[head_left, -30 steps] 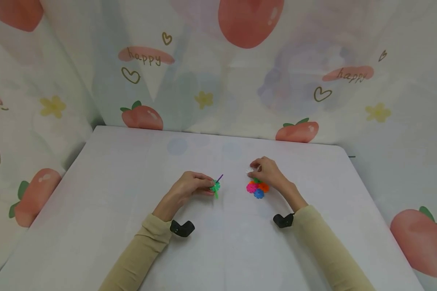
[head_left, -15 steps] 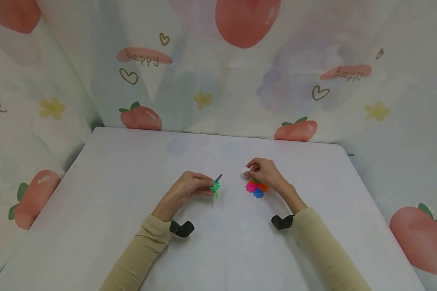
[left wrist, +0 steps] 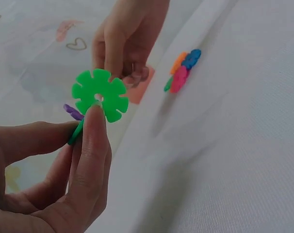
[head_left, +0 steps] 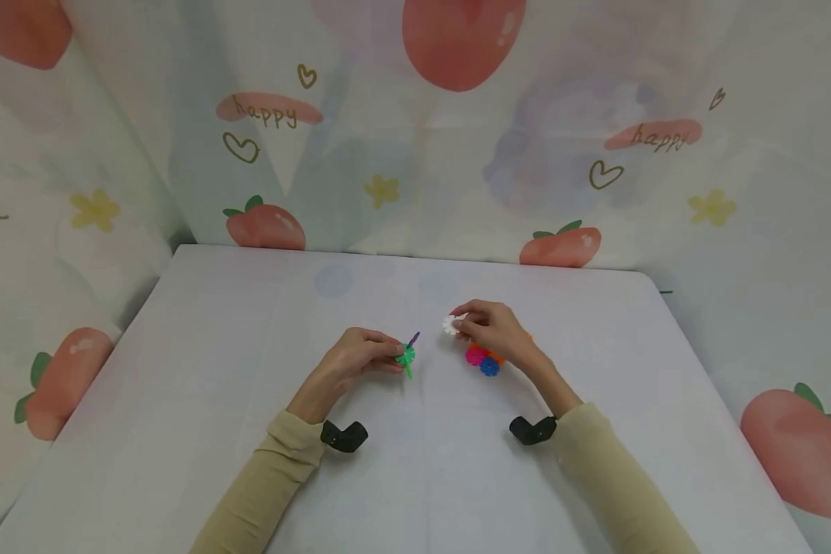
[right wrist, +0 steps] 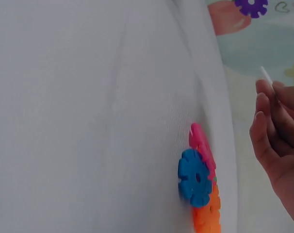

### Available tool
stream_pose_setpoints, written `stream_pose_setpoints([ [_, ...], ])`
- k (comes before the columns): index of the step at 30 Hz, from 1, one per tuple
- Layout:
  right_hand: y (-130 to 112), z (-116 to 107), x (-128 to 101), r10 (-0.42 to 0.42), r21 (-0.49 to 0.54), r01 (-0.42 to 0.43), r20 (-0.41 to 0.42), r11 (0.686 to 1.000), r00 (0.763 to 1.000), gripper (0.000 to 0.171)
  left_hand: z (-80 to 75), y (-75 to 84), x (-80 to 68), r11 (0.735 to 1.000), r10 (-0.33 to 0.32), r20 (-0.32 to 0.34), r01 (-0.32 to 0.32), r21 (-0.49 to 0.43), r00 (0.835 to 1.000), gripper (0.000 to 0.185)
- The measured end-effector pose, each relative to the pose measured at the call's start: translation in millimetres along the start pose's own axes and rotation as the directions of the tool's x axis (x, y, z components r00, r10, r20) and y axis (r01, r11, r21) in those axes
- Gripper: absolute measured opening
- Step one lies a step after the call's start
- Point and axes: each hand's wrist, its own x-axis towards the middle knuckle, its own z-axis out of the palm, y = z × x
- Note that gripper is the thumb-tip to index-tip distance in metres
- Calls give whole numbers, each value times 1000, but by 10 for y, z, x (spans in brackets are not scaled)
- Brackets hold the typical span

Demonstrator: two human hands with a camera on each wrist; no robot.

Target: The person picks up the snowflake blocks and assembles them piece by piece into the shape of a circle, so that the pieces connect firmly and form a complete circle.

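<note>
While the left hand (head_left: 356,358) sits near the middle of the head view, its grip is clamped on a green notched disc (left wrist: 87,87), thumb and fingertips pinching it. In the left wrist view that disc stands at the centre-left, its face turned to the camera. A second green piece (left wrist: 75,133) shows edge-on at the fingertips below it, and a purple disc (left wrist: 73,112) pokes out to its left; how the three are joined is hard to tell. Right of centre in the head view, the right hand (head_left: 497,329) has its grip together on a white disc (head_left: 448,325), pinched by the edge between thumb and fingers. It appears as a thin sliver toward the upper right of the right wrist view.

Just below the right hand in the head view, a pink disc (head_left: 475,355), a blue disc (head_left: 489,367) and an orange piece (right wrist: 207,221) lie bunched on the white counter (head_left: 360,500), the blue one overlapping the others in the right wrist view. Across the top of the head view runs a backdrop (head_left: 443,169) printed with red fruit, yellow flowers and the word "happy".
</note>
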Motion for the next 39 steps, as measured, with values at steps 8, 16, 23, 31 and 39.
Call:
stream_pose_setpoints([
  [8,-146,130,16,7,105,-12,45,994,999,22,10,3,11,1000,-21,-22,21,4,1000,23],
  [16,-256,197,29,-22,160,8,83,987,996,23,20,2,18,1000,-18,-29,18,1,999,23],
  [23,-263,208,63,-46,156,29,110,987,993,22,33,13,8,999,-8,-33,9,39,999,23],
  [31,-240,237,95,-79,147,56,160,988,984,20,94,8,1,996,3,-33,0,92,999,20],
  [39,-188,212,94,-41,176,8,186,984,982,21,111,15,-26,997,12,-18,-11,81,1000,20],
])
